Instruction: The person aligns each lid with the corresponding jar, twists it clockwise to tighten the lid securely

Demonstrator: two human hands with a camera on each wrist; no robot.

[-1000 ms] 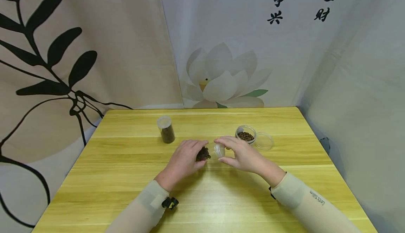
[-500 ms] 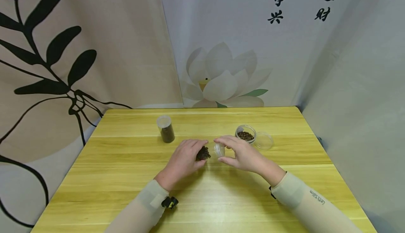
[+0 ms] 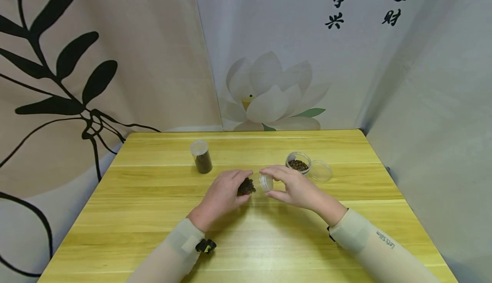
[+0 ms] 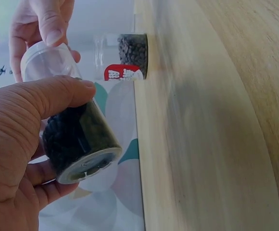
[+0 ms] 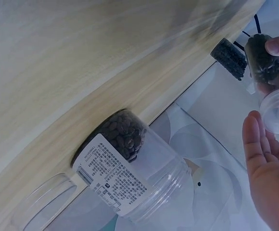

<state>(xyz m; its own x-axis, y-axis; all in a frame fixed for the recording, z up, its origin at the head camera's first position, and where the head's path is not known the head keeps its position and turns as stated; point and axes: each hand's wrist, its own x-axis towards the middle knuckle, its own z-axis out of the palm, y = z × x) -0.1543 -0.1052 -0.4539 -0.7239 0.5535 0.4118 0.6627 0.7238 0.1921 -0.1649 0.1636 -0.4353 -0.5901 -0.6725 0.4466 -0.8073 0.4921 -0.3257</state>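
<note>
My left hand grips a clear plastic jar partly filled with dark pieces, thumb on one side and fingers on the other. The jar lies over on its side above the table, its capped end toward the right. My right hand holds the translucent lid at that end between thumb and fingers. In the right wrist view the dark contents sit toward the jar's base, away from the lid. Much of the jar's body is hidden behind the left hand in the head view.
An uncapped jar of brown beans stands just beyond the right hand, a clear lid lying beside it. Another capped jar, with dark contents, stands at the back left. The wooden table meets printed curtains behind.
Both hands and the jar stay almost exactly where they were. The head view shifts very slightly.
</note>
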